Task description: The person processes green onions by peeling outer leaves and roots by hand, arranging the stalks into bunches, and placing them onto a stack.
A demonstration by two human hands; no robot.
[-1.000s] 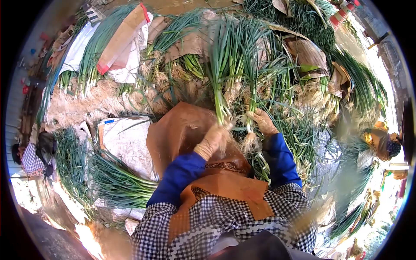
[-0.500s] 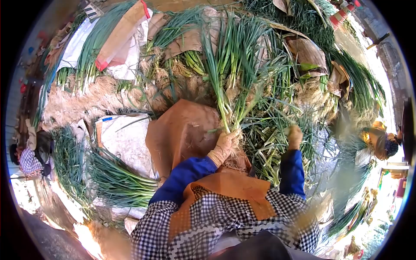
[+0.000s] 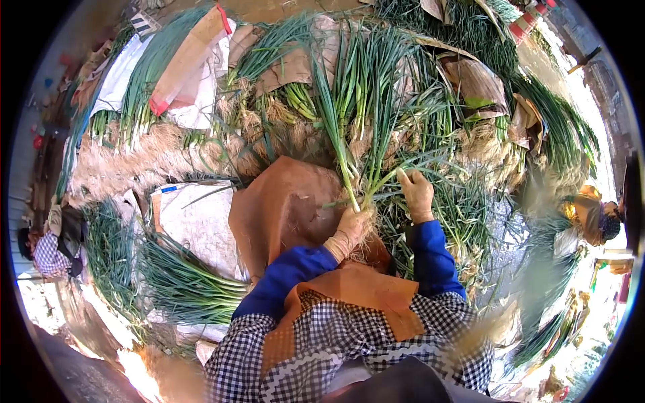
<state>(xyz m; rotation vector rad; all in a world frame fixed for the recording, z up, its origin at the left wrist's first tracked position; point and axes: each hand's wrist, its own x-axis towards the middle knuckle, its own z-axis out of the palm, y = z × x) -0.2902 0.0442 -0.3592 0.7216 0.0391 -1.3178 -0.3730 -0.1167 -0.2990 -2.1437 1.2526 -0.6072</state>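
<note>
Gloved and closed, my left hand (image 3: 351, 228) grips a bunch of green onions (image 3: 346, 161) at its root end, over a brown apron sheet (image 3: 285, 195). The leaves of the bunch fan away from me. To its right, my right hand (image 3: 418, 193) is closed with thumb and fingers pinched at a bent green leaf (image 3: 390, 176) that runs out from the bunch. Pale roots (image 3: 376, 232) hang beside my left hand. Loose leaves and stalks (image 3: 463, 208) lie beyond and to the right of my right hand.
Rows of onions with tan roots (image 3: 127, 158) lie ahead under sacks (image 3: 191, 64). A white sack (image 3: 198, 218) and an onion pile (image 3: 188, 282) are at my left. One person (image 3: 50, 248) is at the far left, another (image 3: 594, 218) at the far right.
My left hand took the right-hand onions in with its bunch. My right hand let go of them, swung right over the loose leaves, then came back to the bent leaf.
</note>
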